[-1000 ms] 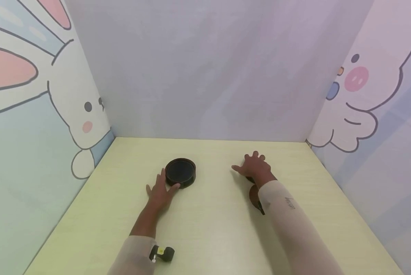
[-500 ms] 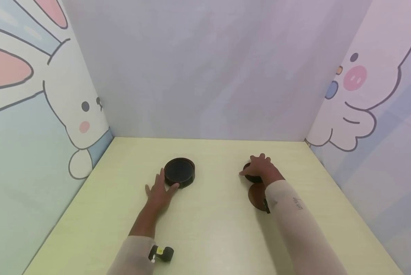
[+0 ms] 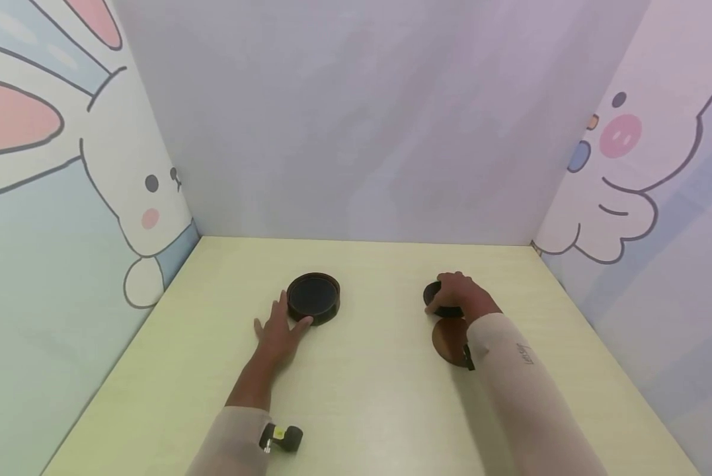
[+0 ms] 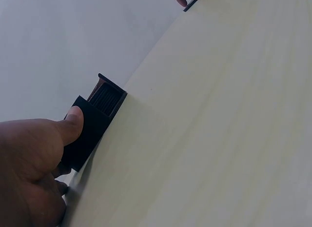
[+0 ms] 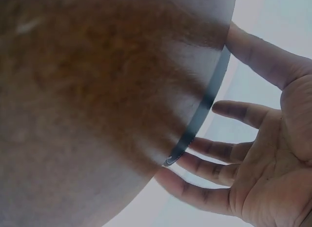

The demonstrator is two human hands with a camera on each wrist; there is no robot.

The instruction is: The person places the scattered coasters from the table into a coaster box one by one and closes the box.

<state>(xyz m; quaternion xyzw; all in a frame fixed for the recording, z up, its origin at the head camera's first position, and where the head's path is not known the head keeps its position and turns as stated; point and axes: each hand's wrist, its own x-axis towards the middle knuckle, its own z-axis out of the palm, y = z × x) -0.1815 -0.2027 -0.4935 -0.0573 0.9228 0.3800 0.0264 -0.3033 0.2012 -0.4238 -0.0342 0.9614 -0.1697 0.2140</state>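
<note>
Black dish (image 3: 432,291) in right hand (image 3: 461,293), fingers now curled; left hand (image 3: 277,336) spread against tub (image 3: 315,297)

On the tabletop (image 3: 379,396), a case (image 3: 313,295) is sitting left of a dish (image 3: 431,293); a disc (image 3: 449,340) is showing before the dish.

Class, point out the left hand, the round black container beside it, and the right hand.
Left hand (image 3: 276,342): head view, back of the hand.
Round black container (image 3: 313,297): head view, recessed centre.
Right hand (image 5: 273,156): right wrist view, palm.
</note>
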